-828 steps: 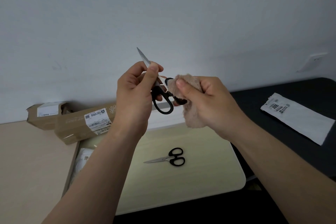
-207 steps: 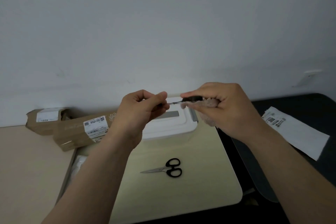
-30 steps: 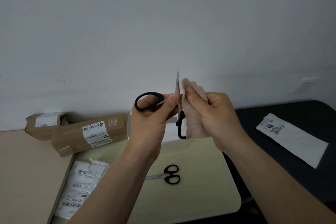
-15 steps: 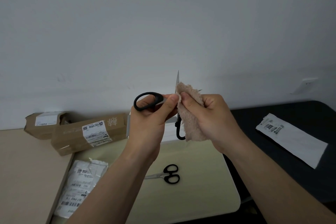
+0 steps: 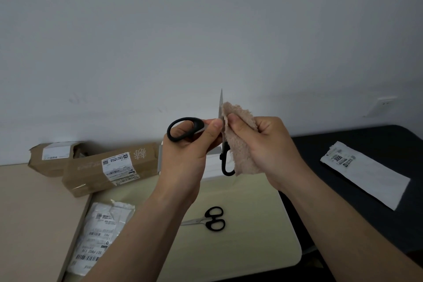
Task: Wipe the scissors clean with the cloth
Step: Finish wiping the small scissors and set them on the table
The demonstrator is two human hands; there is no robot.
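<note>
The left hand (image 5: 187,155) grips the scissors (image 5: 198,124) wide open, one blade upright, so the cloth (image 5: 240,144) pinched in the right hand (image 5: 270,146) reaches it freely.

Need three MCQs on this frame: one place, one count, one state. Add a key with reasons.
1. Where does the small spare pair of black-handled scissors lie?
A) on the pale tabletop
B) on a shelf
C) on the floor

2. How many pairs of scissors show?
A) one
B) two
C) three

3. How are the large black-handled scissors in the left hand set?
A) shut, tips down
B) open, one blade upright against the beige fluffy cloth
C) shut, tips up

Key:
1 A: it lies flat on the pale top below the hands.
2 B: one pair is held and one is lying.
3 B: one handle loop points left, the blade stands up, and the right hand holds the cloth to it.
</note>
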